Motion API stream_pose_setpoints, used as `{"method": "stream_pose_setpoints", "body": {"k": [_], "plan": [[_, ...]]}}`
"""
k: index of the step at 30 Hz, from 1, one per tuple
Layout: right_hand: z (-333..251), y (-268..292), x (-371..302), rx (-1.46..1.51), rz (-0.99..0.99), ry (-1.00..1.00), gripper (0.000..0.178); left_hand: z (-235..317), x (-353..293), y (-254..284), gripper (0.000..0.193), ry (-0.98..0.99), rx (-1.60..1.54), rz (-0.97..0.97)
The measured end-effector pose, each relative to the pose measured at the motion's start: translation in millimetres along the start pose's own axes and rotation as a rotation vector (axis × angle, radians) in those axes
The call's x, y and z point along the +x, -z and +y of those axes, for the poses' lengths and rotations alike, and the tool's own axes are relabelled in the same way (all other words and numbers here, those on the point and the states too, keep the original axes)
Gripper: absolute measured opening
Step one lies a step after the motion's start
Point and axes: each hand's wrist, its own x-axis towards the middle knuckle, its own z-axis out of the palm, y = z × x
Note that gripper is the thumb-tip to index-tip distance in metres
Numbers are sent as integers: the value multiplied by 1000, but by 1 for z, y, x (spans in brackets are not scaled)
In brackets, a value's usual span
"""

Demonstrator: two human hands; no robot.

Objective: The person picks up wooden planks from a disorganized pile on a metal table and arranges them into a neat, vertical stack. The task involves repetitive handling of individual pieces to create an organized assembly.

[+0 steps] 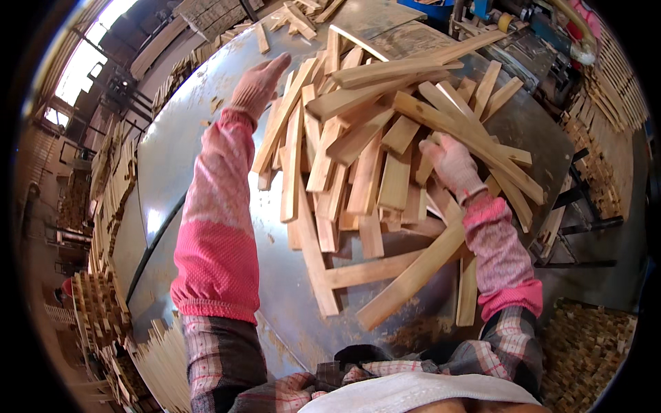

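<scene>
A heap of pale wooden slats (368, 165) lies crisscrossed on a metal-topped table (172, 124). At its far left edge my left hand (258, 84), in a light pink glove, is open, with its fingers stretched out beside the slats. My right hand (451, 164), gloved the same way, is within the right part of the heap. Its fingers are curled closed over a short wooden slat (423, 168), and the fingertips are partly hidden. A long slat (468, 141) slants just beyond the right hand. Nearer me, a curved slat (413, 279) crosses another slat (372, 268).
Loose offcuts (299, 20) lie on the table's far end. A blue machine (544, 34) stands at the far right. Stacked wood (589, 351) fills the lower right, and thin strips (162, 365) stand at the lower left. A black metal frame (578, 227) juts beside the table's right edge.
</scene>
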Motion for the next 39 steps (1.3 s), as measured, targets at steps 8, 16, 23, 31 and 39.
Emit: {"method": "stream_pose_setpoints", "body": {"k": [8, 16, 23, 31, 39], "plan": [[-30, -37, 68, -187, -191, -89, 76, -61, 68, -112, 73, 66, 237, -394], [-60, -61, 63, -43, -24, -328, 94, -41, -60, -142, 50, 355, -559, -244], [-127, -60, -57, -343, -248, -246, 91, -59, -185, -81, 40, 541, -970, -292], [-65, -103, -228, 292, -14, -153, 88, -126, -358, -45, 18, 586, -1141, -513], [-53, -110, -348, 1092, -344, -210, 43, -112, -510, -26, 64, 566, -1488, -448]]}}
